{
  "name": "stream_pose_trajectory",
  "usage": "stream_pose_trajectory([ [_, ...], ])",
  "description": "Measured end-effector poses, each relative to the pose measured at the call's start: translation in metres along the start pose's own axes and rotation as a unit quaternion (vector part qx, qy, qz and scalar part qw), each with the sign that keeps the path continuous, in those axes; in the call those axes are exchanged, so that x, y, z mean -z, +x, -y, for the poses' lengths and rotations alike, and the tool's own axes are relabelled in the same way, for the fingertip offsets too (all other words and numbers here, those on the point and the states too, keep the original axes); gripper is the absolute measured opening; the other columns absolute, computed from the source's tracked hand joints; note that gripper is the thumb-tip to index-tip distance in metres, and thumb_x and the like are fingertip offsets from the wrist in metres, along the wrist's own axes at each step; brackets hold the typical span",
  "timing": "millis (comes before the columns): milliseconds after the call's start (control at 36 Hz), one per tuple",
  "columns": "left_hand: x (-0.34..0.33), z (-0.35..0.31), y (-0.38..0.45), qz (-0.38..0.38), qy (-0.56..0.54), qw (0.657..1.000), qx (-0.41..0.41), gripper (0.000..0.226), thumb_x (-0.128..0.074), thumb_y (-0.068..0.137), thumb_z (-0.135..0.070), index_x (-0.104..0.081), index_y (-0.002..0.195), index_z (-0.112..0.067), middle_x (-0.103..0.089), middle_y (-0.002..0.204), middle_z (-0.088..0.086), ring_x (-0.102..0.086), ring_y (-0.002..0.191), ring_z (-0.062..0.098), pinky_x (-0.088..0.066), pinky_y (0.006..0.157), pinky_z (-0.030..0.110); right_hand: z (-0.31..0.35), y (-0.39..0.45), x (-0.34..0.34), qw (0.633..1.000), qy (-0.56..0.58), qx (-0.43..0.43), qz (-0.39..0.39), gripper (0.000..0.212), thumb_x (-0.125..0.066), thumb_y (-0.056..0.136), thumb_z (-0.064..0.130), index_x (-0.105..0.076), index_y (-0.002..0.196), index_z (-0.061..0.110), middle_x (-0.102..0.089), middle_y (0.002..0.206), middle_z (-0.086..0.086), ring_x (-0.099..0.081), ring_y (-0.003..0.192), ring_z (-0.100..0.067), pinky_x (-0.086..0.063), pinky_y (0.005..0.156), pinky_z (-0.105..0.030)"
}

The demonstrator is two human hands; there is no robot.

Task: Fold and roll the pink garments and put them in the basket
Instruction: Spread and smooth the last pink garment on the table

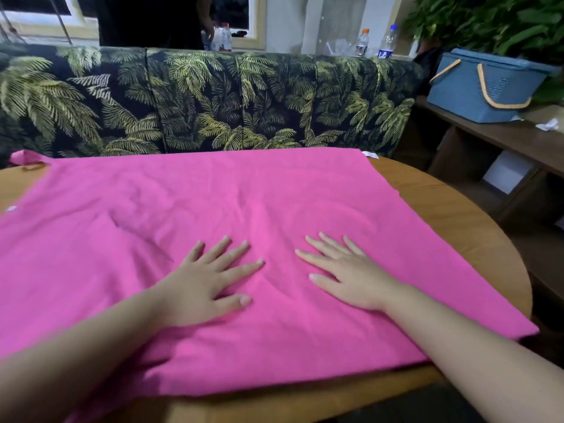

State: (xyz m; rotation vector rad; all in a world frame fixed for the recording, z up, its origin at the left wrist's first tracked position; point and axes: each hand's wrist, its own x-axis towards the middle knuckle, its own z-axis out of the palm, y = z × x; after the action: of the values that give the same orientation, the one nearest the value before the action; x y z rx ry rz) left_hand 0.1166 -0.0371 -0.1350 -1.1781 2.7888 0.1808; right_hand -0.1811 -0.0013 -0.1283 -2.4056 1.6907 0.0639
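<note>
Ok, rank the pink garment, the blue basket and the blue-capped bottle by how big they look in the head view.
1. pink garment, by far the largest.
2. blue basket, though it stands farther off.
3. blue-capped bottle, smallest and farthest back.

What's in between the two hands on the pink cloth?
Only bare pink garment, seen from the head camera. The left hand and right hand lie flat on it, apart.

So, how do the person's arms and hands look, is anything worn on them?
Both forearms are bare as far as the picture shows: no sleeves are in view. The left hand and the right hand carry no gloves, rings, watch or bracelets. The fingernails look short, with no coloured polish.
</note>
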Motion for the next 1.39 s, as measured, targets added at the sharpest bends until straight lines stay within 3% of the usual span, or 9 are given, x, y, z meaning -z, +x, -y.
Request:
stream_pose_trajectory([
  [167,-0.017,-0.03,-0.065,-0.033,-0.017,0.994,-0.098,0.058,-0.012,0.089,-0.075,0.002,0.143,-0.06,0.01,0.158,-0.017,0.018,0.146,0.016,0.013,0.118,0.045,0.025,-0.076,-0.005,0.998,-0.033,0.044,0.038,0.059,-0.001,0.078,0.071,0.003,0.137,0.063,0.019,0.154,0.025,0.028,0.139,0.004,0.017,0.116,-0.031],
  [361,-0.025,-0.053,-0.098,-0.045,-0.041,0.988,-0.139,0.061,-0.025,0.092,-0.072,-0.003,0.146,-0.055,0.005,0.159,-0.017,0.013,0.147,0.008,0.009,0.115,0.041,0.037,-0.12,-0.014,0.996,-0.025,0.072,0.044,0.058,-0.013,0.085,0.071,-0.008,0.142,0.059,0.019,0.153,0.029,0.029,0.136,0.008,0.024,0.111,-0.022],
  [472,-0.025,-0.058,-0.105,-0.123,-0.046,0.98,-0.149,0.049,-0.033,0.098,-0.058,-0.036,0.144,-0.043,-0.03,0.154,-0.017,-0.023,0.143,0.004,-0.026,0.116,0.041,0.04,-0.129,-0.026,0.992,0.033,0.1,-0.067,0.06,-0.025,0.087,0.074,-0.044,0.137,0.047,-0.032,0.149,0.022,-0.017,0.139,0.005,-0.015,0.116,-0.027],
  [556,-0.021,-0.061,-0.11,-0.211,-0.03,0.963,-0.165,0.036,-0.042,0.098,-0.043,-0.064,0.123,-0.029,-0.058,0.118,-0.01,-0.059,0.105,0.009,-0.053,0.084,0.029,0.048,-0.127,-0.031,0.975,0.024,0.137,-0.175,0.047,-0.034,0.096,0.059,-0.067,0.111,0.029,-0.057,0.11,0.014,-0.051,0.105,-0.004,-0.041,0.091,-0.018],
  [694,-0.012,-0.063,-0.111,-0.267,-0.04,0.957,-0.106,0.038,-0.029,0.102,-0.045,-0.063,0.095,-0.029,-0.061,0.086,-0.012,-0.061,0.074,0.01,-0.046,0.067,0.022,0.062,-0.113,-0.027,0.968,0.023,0.118,-0.221,0.032,-0.038,0.097,0.038,-0.061,0.087,0.019,-0.057,0.082,0.009,-0.05,0.08,-0.01,-0.036,0.069,-0.021],
  [861,-0.003,-0.054,-0.111,-0.248,0.003,0.966,-0.072,0.038,-0.038,0.089,-0.058,-0.049,0.113,-0.031,-0.063,0.098,-0.017,-0.061,0.085,0.002,-0.046,0.069,0.017,0.072,-0.098,-0.017,0.99,0.03,-0.023,-0.136,0.028,-0.034,0.103,0.036,-0.054,0.113,0.02,-0.061,0.109,0.007,-0.057,0.102,-0.018,-0.041,0.079,-0.034],
  [1139,0.002,-0.031,-0.128,-0.315,0.052,0.94,-0.121,0.017,-0.043,0.094,-0.031,-0.05,0.105,-0.021,-0.06,0.099,-0.002,-0.06,0.082,0.017,-0.043,0.075,0.026,0.074,-0.097,-0.028,0.959,0.004,0.093,-0.266,0.025,-0.062,0.08,0.009,-0.053,0.096,0.024,-0.052,0.096,0.008,-0.05,0.087,-0.01,-0.041,0.076,-0.025],
  [1222,0.004,-0.03,-0.126,-0.325,0.009,0.94,-0.105,0.02,-0.042,0.097,-0.033,-0.055,0.101,-0.02,-0.064,0.088,-0.004,-0.061,0.076,0.015,-0.045,0.071,0.025,0.079,-0.096,-0.026,0.957,-0.007,0.095,-0.273,0.012,-0.049,0.086,0.024,-0.06,0.089,0.023,-0.056,0.089,0.009,-0.052,0.081,-0.011,-0.046,0.071,-0.026],
  [1389,0.002,-0.021,-0.116,-0.314,-0.014,0.946,-0.081,0.035,-0.042,0.097,-0.038,-0.069,0.09,-0.016,-0.065,0.086,-0.006,-0.063,0.075,0.018,-0.046,0.073,0.027,0.081,-0.092,-0.025,0.979,0.022,0.051,-0.199,0.041,-0.041,0.086,0.05,-0.066,0.098,0.021,-0.062,0.093,0.011,-0.057,0.088,-0.011,-0.046,0.078,-0.026],
])
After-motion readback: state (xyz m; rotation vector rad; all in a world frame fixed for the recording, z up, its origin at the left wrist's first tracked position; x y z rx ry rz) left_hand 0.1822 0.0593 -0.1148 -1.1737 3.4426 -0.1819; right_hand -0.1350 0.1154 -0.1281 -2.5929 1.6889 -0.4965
